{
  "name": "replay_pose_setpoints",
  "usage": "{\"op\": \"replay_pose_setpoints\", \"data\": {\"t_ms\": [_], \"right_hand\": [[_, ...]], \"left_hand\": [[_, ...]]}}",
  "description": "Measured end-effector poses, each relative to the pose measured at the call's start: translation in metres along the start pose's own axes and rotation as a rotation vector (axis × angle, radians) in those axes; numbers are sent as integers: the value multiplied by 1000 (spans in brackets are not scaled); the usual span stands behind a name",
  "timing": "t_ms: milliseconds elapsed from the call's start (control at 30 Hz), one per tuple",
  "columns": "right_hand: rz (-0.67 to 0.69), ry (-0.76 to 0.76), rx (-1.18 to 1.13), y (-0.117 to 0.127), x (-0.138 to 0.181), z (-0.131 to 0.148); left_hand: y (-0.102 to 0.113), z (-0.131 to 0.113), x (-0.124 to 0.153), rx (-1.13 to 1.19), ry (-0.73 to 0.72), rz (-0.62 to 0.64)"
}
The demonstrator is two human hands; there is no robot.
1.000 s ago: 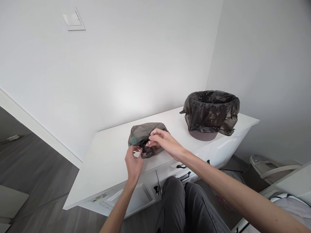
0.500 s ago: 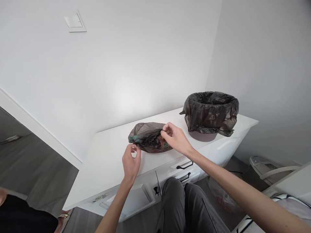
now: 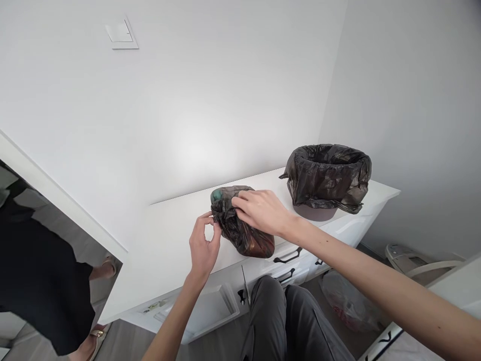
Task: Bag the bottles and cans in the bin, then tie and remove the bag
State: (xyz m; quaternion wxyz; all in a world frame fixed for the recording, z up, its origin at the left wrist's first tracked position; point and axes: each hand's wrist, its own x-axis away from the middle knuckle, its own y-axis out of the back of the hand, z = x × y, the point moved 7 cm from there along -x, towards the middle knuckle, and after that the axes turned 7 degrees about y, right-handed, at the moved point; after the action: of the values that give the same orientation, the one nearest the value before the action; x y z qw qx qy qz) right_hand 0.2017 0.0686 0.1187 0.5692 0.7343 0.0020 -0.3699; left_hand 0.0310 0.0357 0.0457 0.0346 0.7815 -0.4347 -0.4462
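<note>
A filled black garbage bag (image 3: pixel 250 238) lies on the white cabinet top (image 3: pixel 154 250), with something green and something orange-red showing through its thin plastic. My left hand (image 3: pixel 205 243) pinches the bag's gathered edge at its left side. Over the top of the bag, my right hand (image 3: pixel 259 210) has its fingers curled on the bunched plastic; its fingertips are partly hidden. To the right stands a trash can (image 3: pixel 315 212) lined with another black bag (image 3: pixel 326 183), whose edge is folded down over the rim.
At the lower left, a person in black clothing (image 3: pixel 41 276) is in the doorway beside the cabinet. Black drawer handles (image 3: pixel 287 255) are on the cabinet front. A clear plastic bag (image 3: pixel 347 298) sits on the floor at lower right, near a pale appliance (image 3: pixel 409 255).
The garbage bag has turned, its right end swinging toward me, and looks more bunched. My right hand has shifted onto the bag's top. The person at left shows more in the doorway.
</note>
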Motion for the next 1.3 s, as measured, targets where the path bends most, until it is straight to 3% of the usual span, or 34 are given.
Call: {"op": "replay_pose_setpoints", "data": {"t_ms": [233,400,500,600,667,800,967,1133,1300], "right_hand": [[-312,-405,-192,16,17,-53],[-451,-561,-697,-10,25,-70],[-463,-623,-1018,-37,28,-65],[-473,-675,-1235,-55,29,-54],[-473,-724,-1360,-63,30,-46],[-468,-789,-1584,-72,29,-32],[-458,-778,-1670,-71,36,-23],[-414,-760,-1731,-80,54,-13],[-581,-776,-1747,-104,84,-15]], "left_hand": [[4,43,0,-67,138,33],[10,55,1,-47,194,20],[17,41,3,-80,128,-59],[28,5,6,-152,-108,-200],[28,-19,9,-202,-263,-214],[13,-35,17,-351,-409,-14],[11,-11,45,-350,-435,200],[5,16,62,-269,-213,447],[-15,39,58,-327,86,537]]}}
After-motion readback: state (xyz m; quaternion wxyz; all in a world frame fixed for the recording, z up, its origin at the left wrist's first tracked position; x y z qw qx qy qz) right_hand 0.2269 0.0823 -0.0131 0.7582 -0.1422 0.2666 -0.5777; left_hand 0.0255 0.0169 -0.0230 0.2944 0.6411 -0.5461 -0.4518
